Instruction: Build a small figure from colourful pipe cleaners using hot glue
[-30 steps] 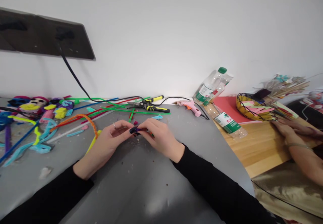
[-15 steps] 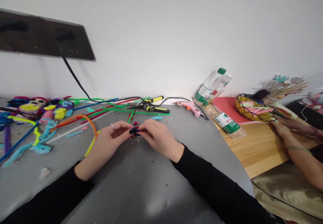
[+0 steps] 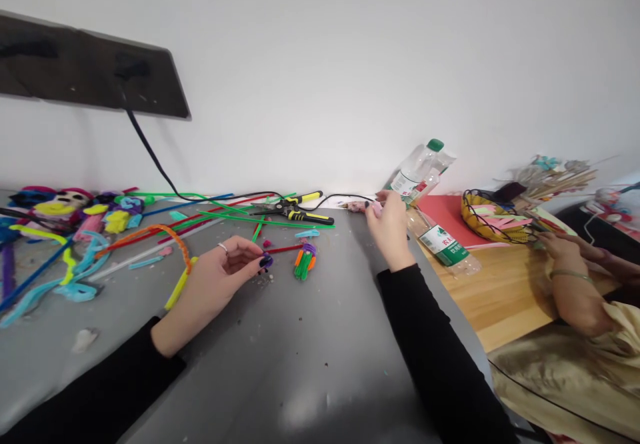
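Note:
My left hand (image 3: 220, 281) is over the grey table, pinching a small dark purple piece (image 3: 267, 261) between thumb and fingertips; its exact shape is too small to make out. To the right, my right hand (image 3: 390, 234) has its fingers closed around the pink hot glue gun (image 3: 356, 207), which lies by the wall with its nozzle toward the left. The hand hides most of the gun's body. Between my hands lies a little pipe-cleaner figure (image 3: 303, 264) in green, orange and purple, with a red stem (image 3: 285, 249) beside it.
Yellow-black pliers (image 3: 305, 209) rest among long green pipe cleaners (image 3: 240, 217). Coloured fuzzy pieces (image 3: 65, 207) crowd the left. Plastic bottles (image 3: 445, 247) and a yellow basket (image 3: 473, 217) are at right, near another person's hands (image 3: 563, 251). A cable (image 3: 153, 157) hangs down the wall.
My right hand has left the left hand's fingertips and moved right onto the glue gun. The pipe-cleaner figure, hidden before, now shows. The left hand has stayed almost in place.

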A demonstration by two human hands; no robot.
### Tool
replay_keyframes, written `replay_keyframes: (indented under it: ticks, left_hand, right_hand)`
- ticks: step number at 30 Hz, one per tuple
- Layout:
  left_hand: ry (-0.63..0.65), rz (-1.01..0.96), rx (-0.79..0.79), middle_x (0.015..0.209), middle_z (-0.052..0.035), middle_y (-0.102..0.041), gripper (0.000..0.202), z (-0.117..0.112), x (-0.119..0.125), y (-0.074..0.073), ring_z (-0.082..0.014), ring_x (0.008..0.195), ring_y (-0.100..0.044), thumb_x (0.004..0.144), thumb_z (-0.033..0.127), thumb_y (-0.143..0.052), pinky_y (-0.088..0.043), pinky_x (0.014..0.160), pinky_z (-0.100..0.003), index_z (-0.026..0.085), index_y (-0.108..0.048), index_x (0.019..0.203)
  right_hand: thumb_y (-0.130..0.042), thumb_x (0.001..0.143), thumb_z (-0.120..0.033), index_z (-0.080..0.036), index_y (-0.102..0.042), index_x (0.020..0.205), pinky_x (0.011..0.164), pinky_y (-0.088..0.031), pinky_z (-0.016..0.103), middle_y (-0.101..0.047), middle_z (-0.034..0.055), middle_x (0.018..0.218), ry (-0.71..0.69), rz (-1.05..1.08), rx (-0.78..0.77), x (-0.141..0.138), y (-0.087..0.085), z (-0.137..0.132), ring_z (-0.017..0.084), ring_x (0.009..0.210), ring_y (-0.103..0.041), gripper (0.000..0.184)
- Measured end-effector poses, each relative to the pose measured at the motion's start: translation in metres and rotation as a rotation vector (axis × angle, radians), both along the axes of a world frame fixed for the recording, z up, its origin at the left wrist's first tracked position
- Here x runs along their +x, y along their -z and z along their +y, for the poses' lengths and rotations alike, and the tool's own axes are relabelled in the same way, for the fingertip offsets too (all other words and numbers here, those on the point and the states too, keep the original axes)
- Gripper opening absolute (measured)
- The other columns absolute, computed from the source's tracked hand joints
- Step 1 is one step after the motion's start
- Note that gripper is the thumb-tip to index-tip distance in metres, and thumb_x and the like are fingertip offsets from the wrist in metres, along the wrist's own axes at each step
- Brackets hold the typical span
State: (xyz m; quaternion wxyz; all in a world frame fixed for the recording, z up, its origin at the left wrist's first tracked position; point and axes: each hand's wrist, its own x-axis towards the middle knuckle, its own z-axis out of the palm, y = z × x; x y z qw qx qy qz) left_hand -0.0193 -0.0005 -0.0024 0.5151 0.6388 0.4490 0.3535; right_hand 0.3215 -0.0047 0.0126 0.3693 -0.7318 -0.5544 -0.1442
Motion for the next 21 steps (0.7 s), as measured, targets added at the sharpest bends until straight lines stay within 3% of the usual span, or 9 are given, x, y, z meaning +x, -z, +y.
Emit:
replay_keyframes:
  ticks: [4, 8, 12, 17, 21]
  left_hand:
    - [0.055, 0.125, 0.13, 0.087, -0.0045, -0.078, 0.031, -0.004, 0.002, -0.003, -0.0232, 0.077, -0.073, 0.083, 0.049, -0.065, -0.059, 0.074, -0.036, 0.022, -0.066, 0.098]
    - [0.129, 0.326, 0.323, 0.086, -0.0038, -0.077, 0.028, -0.006, 0.004, -0.005, -0.0218, 0.071, -0.069, 0.088, 0.044, -0.054, -0.057, 0.07, -0.035, 0.023, -0.071, 0.093]
    - [0.177, 0.406, 0.499, 0.098, -0.007, -0.077, 0.03, -0.005, 0.005, -0.003, -0.0259, 0.089, -0.07, 0.091, 0.043, -0.049, -0.056, 0.088, -0.043, 0.022, -0.072, 0.092]
    - [0.131, 0.41, 0.603, 0.107, -0.008, -0.075, 0.025, -0.005, 0.005, 0.003, -0.0269, 0.103, -0.069, 0.095, 0.035, -0.048, -0.055, 0.092, -0.041, 0.023, -0.07, 0.097]
    - [0.123, 0.442, 0.676, 0.112, -0.0091, -0.073, 0.027, -0.007, 0.008, 0.002, -0.0277, 0.108, -0.067, 0.098, 0.033, -0.045, -0.054, 0.096, -0.043, 0.022, -0.068, 0.106]
  right_hand:
    - [-0.063, 0.084, -0.03, -0.016, -0.056, 0.102, 0.096, -0.048, 0.048, -0.065, 0.0194, 0.108, 0.169, -0.003, -0.226, 0.035, 0.015, -0.002, 0.035, 0.105, -0.06, 0.024]
    - [-0.065, 0.08, -0.032, -0.018, -0.055, 0.099, 0.096, -0.049, 0.045, -0.066, 0.0171, 0.108, 0.139, 0.074, -0.368, 0.043, 0.02, 0.0, 0.033, 0.105, -0.063, 0.025]
    - [-0.068, 0.08, -0.035, -0.017, -0.057, 0.104, 0.093, -0.052, 0.041, -0.068, 0.0158, 0.11, 0.116, 0.185, -0.391, 0.046, 0.015, -0.001, 0.03, 0.102, -0.066, 0.032]
    - [-0.071, 0.079, -0.034, -0.015, -0.059, 0.113, 0.092, -0.052, 0.04, -0.07, 0.0147, 0.11, 0.099, 0.253, -0.385, 0.047, 0.013, -0.004, 0.028, 0.1, -0.067, 0.041]
    - [-0.068, 0.08, -0.03, -0.015, -0.055, 0.126, 0.089, -0.054, 0.041, -0.068, 0.0125, 0.108, 0.062, 0.288, -0.222, 0.045, 0.009, -0.004, 0.025, 0.092, -0.066, 0.05]
